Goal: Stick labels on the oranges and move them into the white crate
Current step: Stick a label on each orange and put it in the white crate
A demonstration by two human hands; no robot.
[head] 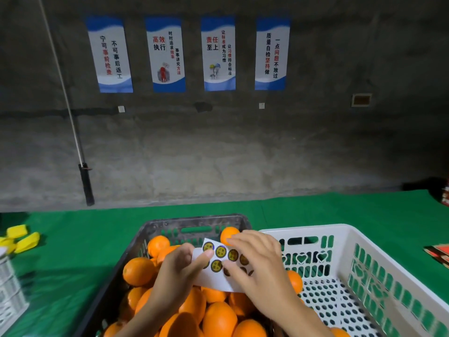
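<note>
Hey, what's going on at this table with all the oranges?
A person is labelling oranges. The left hand holds a sticker sheet above a dark crate heaped with oranges. The right hand pinches the sheet at its round labels, apparently to peel one off. Neither hand holds an orange. The white crate on the right holds only a few oranges, so most of the job seems left to do.
</note>
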